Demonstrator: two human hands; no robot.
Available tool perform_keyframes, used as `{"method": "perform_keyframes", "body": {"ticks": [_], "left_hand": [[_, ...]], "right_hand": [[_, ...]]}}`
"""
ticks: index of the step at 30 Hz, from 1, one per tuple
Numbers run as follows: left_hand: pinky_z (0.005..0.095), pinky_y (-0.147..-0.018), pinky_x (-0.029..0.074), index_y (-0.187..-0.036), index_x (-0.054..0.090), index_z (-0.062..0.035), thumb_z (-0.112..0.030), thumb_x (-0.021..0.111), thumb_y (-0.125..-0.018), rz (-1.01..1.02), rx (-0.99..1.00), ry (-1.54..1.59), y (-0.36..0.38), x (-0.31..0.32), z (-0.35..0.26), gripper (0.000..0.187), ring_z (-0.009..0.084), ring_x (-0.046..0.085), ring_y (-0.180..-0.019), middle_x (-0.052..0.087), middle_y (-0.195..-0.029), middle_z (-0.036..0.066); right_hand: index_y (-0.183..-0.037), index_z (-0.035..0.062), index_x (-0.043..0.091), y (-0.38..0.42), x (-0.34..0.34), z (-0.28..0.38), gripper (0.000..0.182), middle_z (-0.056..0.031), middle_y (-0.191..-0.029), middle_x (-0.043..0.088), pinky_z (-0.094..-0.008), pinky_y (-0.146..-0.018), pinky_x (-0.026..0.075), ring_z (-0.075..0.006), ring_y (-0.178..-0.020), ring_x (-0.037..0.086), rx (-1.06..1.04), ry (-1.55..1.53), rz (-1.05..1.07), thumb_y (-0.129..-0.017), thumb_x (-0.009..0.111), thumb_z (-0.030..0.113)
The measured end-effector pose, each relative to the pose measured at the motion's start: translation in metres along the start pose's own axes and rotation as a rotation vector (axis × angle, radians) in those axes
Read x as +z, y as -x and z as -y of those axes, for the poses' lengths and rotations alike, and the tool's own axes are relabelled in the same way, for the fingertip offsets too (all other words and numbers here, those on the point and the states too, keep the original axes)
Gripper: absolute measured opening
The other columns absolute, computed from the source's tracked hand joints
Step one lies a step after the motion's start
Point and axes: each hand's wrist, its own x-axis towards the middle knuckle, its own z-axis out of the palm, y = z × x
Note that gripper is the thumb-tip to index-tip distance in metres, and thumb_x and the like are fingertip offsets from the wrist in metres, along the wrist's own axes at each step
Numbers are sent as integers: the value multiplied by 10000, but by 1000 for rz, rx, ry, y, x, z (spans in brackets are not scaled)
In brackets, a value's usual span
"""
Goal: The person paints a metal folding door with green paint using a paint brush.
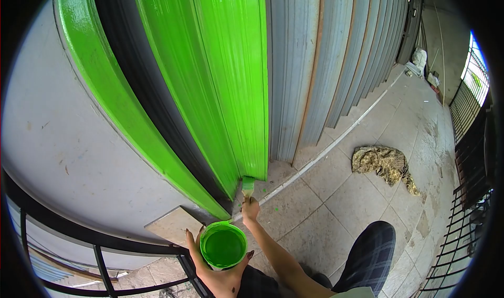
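My right hand (250, 210) is closed round the handle of a paintbrush (248, 185). The brush's green-coated bristles are at the bottom edge of a glossy green folding metal panel (233, 88), close to the floor. Cupped in my left hand (215, 277) is a round tub of green paint (224, 245), held upright below and to the left of the brush. Its rim is smeared with green. To the right of the green panel, further folds of the metal shutter (294, 77) are bare grey with rusty edges.
A patterned cloth (386, 167) lies crumpled on the tiled floor (336, 214). A tile piece (176, 225) leans by the white wall (63, 140). Black railings (100, 266) curve at lower left, with more bars at right. Bags sit at the far back. My knee is at lower right.
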Motion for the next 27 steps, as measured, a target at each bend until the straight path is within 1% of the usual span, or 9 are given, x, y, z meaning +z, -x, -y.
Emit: {"method": "perform_keyframes", "body": {"ticks": [4,7,8,11,15,18,21,24,27], "left_hand": [[370,-977,445,-1456,270,7,-114,903,-414,-42,48,-87,3,-3,0,1226,254,572,-1069,566,-1186,156],[370,-980,443,-1456,268,9,-108,902,-407,-14,-6,-70,1,-4,0,1231,257,568,-1075,559,-1198,155],[370,-981,443,-1456,268,10,-107,902,-406,-17,10,-80,0,-4,1,1232,257,568,-1075,559,-1197,156],[370,-982,442,-1455,268,12,-105,901,-408,-12,16,-50,-1,-2,2,1230,258,568,-1076,560,-1194,157],[369,-978,443,-1454,268,13,-101,899,-419,12,-27,28,-2,0,-4,1218,256,568,-1078,566,-1182,159],[369,-974,445,-1454,267,14,-95,898,-429,19,-18,3,0,0,-3,1208,256,568,-1078,568,-1177,160],[369,-971,448,-1455,263,14,-89,896,-437,12,-3,-4,1,-1,0,1203,256,570,-1076,568,-1177,159],[370,-970,449,-1456,260,15,-84,896,-439,17,6,20,1,-1,-2,1203,256,572,-1071,567,-1179,158],[371,-970,449,-1455,260,17,-85,897,-437,12,6,20,0,-4,-2,1205,257,572,-1071,566,-1181,158]], "right_hand": [[-803,-48,583,5,14,22,327,-125,-588,550,-344,-514,380,-209,-515,469,-185,-125,-6,-959,533,235],[-811,-45,581,37,-4,29,329,-138,-593,542,-357,-520,378,-224,-516,440,-316,-212,57,-966,526,240],[-825,-45,584,43,-11,29,324,-149,-611,548,-376,-526,384,-239,-517,465,-196,-245,110,-964,531,242],[-794,28,542,23,-26,-22,275,19,-576,444,-244,-377,315,-51,-435,399,-209,-98,4,-981,523,228],[-766,19,548,3,-41,-55,293,5,-566,455,-272,-362,305,-79,-400,400,-72,16,-48,-977,521,220],[-758,11,554,11,-46,-17,303,6,-550,451,-273,-365,305,-84,-402,404,169,-79,27,-975,523,220],[-758,15,554,-20,-26,-44,297,11,-539,442,-265,-374,302,-77,-409,410,-38,-8,-25,-972,530,220],[-761,23,554,-19,-17,-8,293,15,-545,444,-256,-374,293,-68,-408,405,-77,-56,-49,-971,533,225],[-758,28,548,5,-27,16,296,15,-549,445,-250,-378,295,-63,-408,399,-62,-317,25,-970,538,234]]}}
